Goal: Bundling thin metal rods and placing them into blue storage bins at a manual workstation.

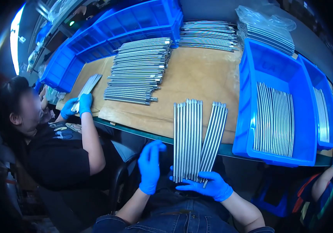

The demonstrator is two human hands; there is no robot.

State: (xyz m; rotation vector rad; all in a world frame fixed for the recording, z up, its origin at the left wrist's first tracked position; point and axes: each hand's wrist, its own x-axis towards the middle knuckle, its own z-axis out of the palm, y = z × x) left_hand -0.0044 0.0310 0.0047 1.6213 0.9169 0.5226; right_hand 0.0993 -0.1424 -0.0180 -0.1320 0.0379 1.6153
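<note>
Head view: right hand (209, 186) grips two rod bundles (195, 139); left hand (150, 167) open, empty

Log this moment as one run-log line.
left hand: open, raised, holding nothing | right hand: under near ends of metal rods | rods: fanned, far ends on brown board | blue bin: more rods, right

A co-worker (54, 143) in a black top sits at the left, holding a small bundle of rods (88, 88). On the brown-covered bench (197, 73) lies a tall stack of rods (139, 70). A blue bin (275, 112) at the right holds more rods; another blue crate (112, 31) stands behind
</note>
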